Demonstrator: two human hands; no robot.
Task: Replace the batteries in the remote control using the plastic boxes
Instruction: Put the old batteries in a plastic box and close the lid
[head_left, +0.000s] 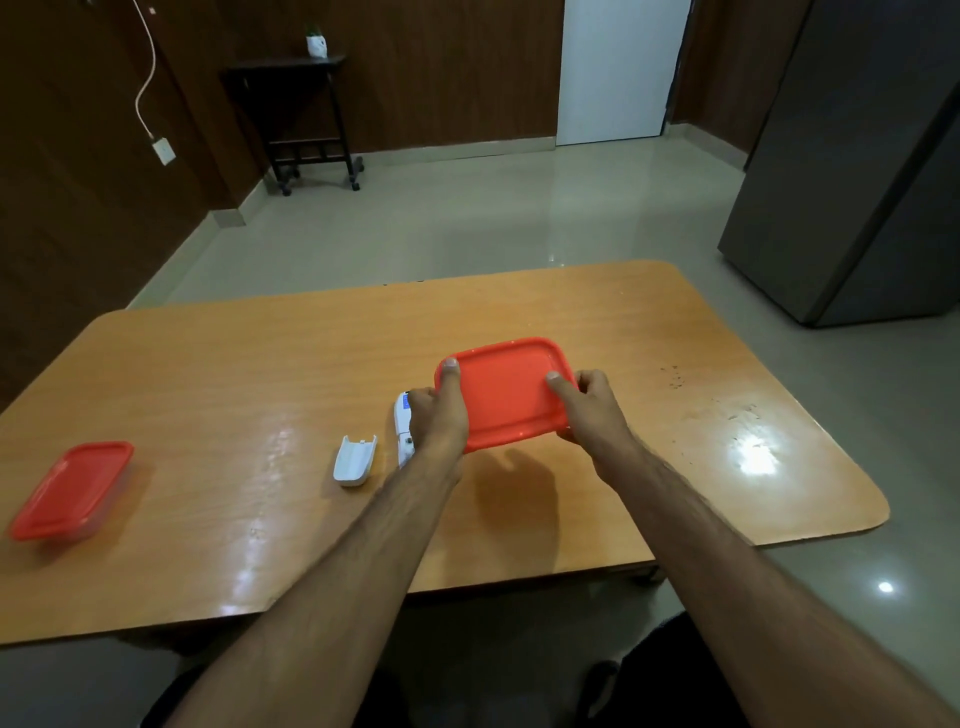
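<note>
A plastic box with an orange-red lid (506, 392) is held above the wooden table (260, 364), tilted toward me. My left hand (439, 415) grips its left edge with the thumb on the lid. At its right edge my right hand (589, 405) grips it the same way. The white remote control (402, 431) lies just left of my left hand, partly hidden by it. Its white battery cover (355, 460) rests on the table further left, inside face up. A second box with a red lid (70, 488) stands near the table's left edge. No batteries are visible.
Dark marks and a bright glare patch (756, 457) lie on the table's right part. Beyond the table there is shiny floor, a dark refrigerator (857, 171) at right, and a small black wheeled stand (306, 119) by the far wall.
</note>
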